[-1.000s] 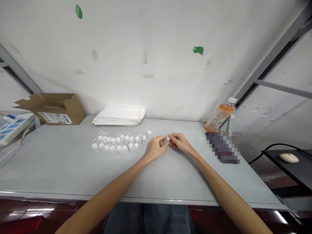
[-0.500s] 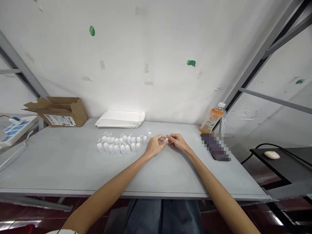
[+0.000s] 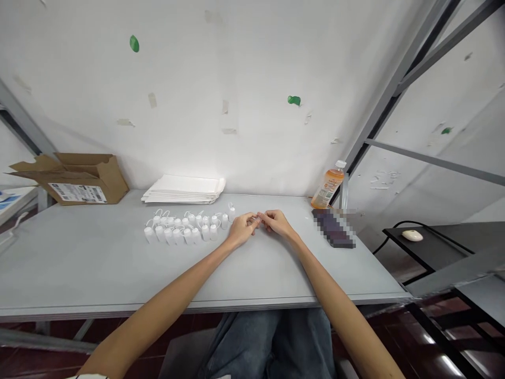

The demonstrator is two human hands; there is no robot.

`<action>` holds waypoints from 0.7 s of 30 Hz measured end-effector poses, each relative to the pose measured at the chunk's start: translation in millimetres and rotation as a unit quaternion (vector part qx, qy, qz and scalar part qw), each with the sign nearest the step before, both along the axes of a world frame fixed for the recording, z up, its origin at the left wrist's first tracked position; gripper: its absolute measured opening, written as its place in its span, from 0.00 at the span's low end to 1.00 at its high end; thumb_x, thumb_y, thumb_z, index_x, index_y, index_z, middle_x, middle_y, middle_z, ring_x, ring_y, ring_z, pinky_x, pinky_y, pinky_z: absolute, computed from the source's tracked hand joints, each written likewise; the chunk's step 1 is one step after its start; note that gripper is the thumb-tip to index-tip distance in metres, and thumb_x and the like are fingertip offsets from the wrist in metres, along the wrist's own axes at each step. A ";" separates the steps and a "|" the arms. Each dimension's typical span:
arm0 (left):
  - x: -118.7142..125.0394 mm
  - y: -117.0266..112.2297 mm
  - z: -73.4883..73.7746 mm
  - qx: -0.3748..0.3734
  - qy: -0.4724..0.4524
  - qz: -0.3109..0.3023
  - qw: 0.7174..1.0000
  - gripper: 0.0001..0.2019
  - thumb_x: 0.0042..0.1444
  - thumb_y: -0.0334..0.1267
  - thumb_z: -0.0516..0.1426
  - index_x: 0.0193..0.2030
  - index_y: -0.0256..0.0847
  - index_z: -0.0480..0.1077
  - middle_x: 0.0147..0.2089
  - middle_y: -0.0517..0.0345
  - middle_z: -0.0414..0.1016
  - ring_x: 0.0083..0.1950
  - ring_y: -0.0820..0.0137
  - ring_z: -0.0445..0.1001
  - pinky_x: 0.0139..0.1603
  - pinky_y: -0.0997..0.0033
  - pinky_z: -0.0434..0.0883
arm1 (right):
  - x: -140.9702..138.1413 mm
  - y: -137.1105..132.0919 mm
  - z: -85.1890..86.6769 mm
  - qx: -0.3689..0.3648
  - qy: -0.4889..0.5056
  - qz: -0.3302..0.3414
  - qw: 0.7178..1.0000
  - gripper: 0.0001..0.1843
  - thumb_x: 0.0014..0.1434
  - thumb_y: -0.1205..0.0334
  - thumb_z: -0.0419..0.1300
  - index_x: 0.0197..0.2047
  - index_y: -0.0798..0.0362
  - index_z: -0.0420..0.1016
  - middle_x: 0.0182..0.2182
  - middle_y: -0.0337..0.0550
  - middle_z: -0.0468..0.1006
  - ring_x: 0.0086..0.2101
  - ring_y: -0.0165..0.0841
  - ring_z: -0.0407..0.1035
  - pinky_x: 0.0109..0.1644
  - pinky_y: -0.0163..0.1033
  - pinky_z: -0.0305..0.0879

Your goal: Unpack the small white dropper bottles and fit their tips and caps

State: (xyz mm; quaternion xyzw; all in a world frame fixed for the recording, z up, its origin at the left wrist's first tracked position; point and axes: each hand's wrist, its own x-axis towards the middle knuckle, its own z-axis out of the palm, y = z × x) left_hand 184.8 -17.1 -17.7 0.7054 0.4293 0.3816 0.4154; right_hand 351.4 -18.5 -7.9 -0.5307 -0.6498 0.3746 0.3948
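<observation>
- Two bare hands meet in my head view, above the grey worktop (image 3: pixel 118 273), right of the bottle rows.
- Between them is a small bottle (image 3: pixel 258 219), mostly hidden, so I cannot tell whether its cap is on.
- The left hand (image 3: pixel 243 228) has its fingers closed round this piece; the right hand (image 3: pixel 275 222) pinches narrowly at its other end.
- Many small white bottles (image 3: pixel 187 236) stand upright in two loose rows to the left of the hands, several with a thin loop at the cap.
- One more bottle (image 3: pixel 232 211) stands a little behind the rows' right end.
- Behind the rows I see a stack of white envelopes (image 3: pixel 183 189) lying near the wall (image 3: pixel 252 58), and left of it an open cardboard box (image 3: pixel 79 185).
- On the right, a drink bottle (image 3: pixel 327 188) with orange liquid stands close to the wall; just in front lies a dark object (image 3: pixel 334 229), too blurred for me to name.
</observation>
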 end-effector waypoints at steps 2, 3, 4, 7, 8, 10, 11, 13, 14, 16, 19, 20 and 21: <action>-0.4 -0.4 1.2 -0.002 0.005 -0.003 1.000 0.13 0.58 0.45 0.55 0.41 0.39 0.74 0.33 0.57 0.78 0.24 0.74 0.72 0.33 0.72 0.70 | 0.8 0.5 -1.4 0.000 0.000 0.001 1.000 0.28 0.53 0.36 0.60 0.21 0.54 0.67 0.16 0.36 0.68 0.17 0.26 0.60 0.23 0.34 0.55; -0.6 -0.7 2.0 -0.004 0.008 -0.005 1.000 0.13 0.58 0.45 0.55 0.42 0.39 0.74 0.33 0.57 0.78 0.24 0.74 0.72 0.33 0.72 0.70 | 1.0 0.6 -1.8 0.001 -0.001 0.002 1.000 0.28 0.54 0.36 0.60 0.21 0.54 0.67 0.16 0.36 0.68 0.17 0.26 0.60 0.23 0.34 0.55; -0.7 -1.2 2.8 -0.005 0.011 -0.006 1.000 0.14 0.58 0.46 0.55 0.42 0.39 0.74 0.33 0.57 0.78 0.24 0.73 0.72 0.32 0.72 0.70 | 1.0 0.7 -2.1 0.001 -0.002 0.004 1.000 0.28 0.54 0.37 0.60 0.21 0.54 0.67 0.16 0.36 0.68 0.17 0.26 0.61 0.23 0.34 0.55; -0.9 -2.6 5.1 -0.007 0.024 -0.007 1.000 0.14 0.59 0.46 0.54 0.43 0.39 0.73 0.33 0.57 0.78 0.25 0.73 0.72 0.33 0.72 0.70 | 0.9 0.1 -1.2 0.003 -0.006 0.005 1.000 0.27 0.55 0.38 0.60 0.21 0.54 0.68 0.16 0.36 0.68 0.17 0.26 0.61 0.24 0.34 0.56; -1.0 -2.9 5.6 -0.008 0.027 -0.007 1.000 0.14 0.59 0.46 0.54 0.44 0.39 0.73 0.33 0.58 0.78 0.25 0.74 0.72 0.34 0.72 0.70 | 0.9 -0.2 -0.6 0.002 -0.007 0.005 1.000 0.27 0.55 0.38 0.60 0.21 0.54 0.68 0.16 0.36 0.68 0.17 0.26 0.61 0.24 0.34 0.56; -1.1 -3.2 6.2 -0.009 0.032 -0.009 0.999 0.14 0.59 0.46 0.54 0.44 0.39 0.73 0.34 0.58 0.78 0.25 0.74 0.72 0.34 0.73 0.70 | 1.0 -0.8 0.5 0.000 -0.010 0.004 1.000 0.27 0.55 0.38 0.60 0.21 0.54 0.68 0.16 0.37 0.69 0.18 0.27 0.62 0.25 0.34 0.56; -1.1 -3.1 6.2 -0.007 0.034 -0.010 0.999 0.14 0.59 0.45 0.54 0.43 0.39 0.73 0.34 0.58 0.78 0.25 0.74 0.72 0.34 0.73 0.70 | 1.1 -1.0 0.9 -0.001 -0.012 0.003 1.000 0.27 0.55 0.38 0.60 0.21 0.54 0.68 0.17 0.37 0.69 0.18 0.27 0.62 0.25 0.34 0.56; -1.3 -2.9 6.1 0.001 0.041 -0.013 0.999 0.13 0.60 0.46 0.54 0.43 0.40 0.73 0.34 0.58 0.78 0.25 0.75 0.72 0.35 0.73 0.70 | 1.5 -1.3 1.2 -0.002 -0.015 0.001 1.000 0.28 0.55 0.37 0.59 0.22 0.55 0.69 0.17 0.37 0.69 0.18 0.27 0.62 0.24 0.34 0.56; -1.4 -2.9 6.1 0.005 0.044 -0.015 0.999 0.13 0.60 0.46 0.54 0.43 0.40 0.73 0.34 0.58 0.78 0.25 0.75 0.72 0.35 0.73 0.70 | 1.7 -1.3 1.1 -0.002 -0.015 0.001 1.000 0.28 0.55 0.37 0.59 0.22 0.55 0.69 0.17 0.38 0.69 0.18 0.27 0.62 0.24 0.34 0.55; -1.6 -3.3 6.2 0.012 0.050 -0.016 0.999 0.14 0.60 0.46 0.53 0.43 0.40 0.74 0.34 0.59 0.78 0.26 0.74 0.72 0.35 0.73 0.70 | 2.2 -1.2 0.5 -0.001 -0.014 0.003 1.000 0.28 0.55 0.36 0.59 0.22 0.55 0.69 0.17 0.38 0.69 0.18 0.27 0.62 0.23 0.34 0.54; -2.0 -4.7 6.8 0.016 0.056 -0.012 0.998 0.14 0.60 0.46 0.53 0.43 0.40 0.74 0.33 0.58 0.77 0.26 0.74 0.73 0.34 0.73 0.70 | 2.8 -1.1 -0.1 0.001 -0.015 0.009 1.000 0.28 0.54 0.36 0.60 0.22 0.55 0.70 0.17 0.39 0.70 0.18 0.27 0.62 0.23 0.34 0.54; -2.2 -5.2 6.9 0.017 0.056 -0.010 0.998 0.14 0.60 0.46 0.53 0.43 0.40 0.74 0.33 0.58 0.77 0.26 0.73 0.73 0.34 0.73 0.70 | 2.9 -1.1 -0.1 0.001 -0.017 0.010 1.000 0.28 0.54 0.36 0.60 0.22 0.55 0.70 0.17 0.39 0.70 0.18 0.27 0.63 0.23 0.33 0.54; -2.2 -5.7 7.0 0.019 0.056 -0.009 0.998 0.14 0.60 0.46 0.53 0.43 0.40 0.74 0.33 0.58 0.77 0.26 0.73 0.73 0.34 0.73 0.69 | 3.1 -1.1 -0.1 0.000 -0.019 0.010 1.000 0.28 0.54 0.36 0.60 0.22 0.55 0.70 0.17 0.39 0.70 0.18 0.27 0.63 0.23 0.33 0.54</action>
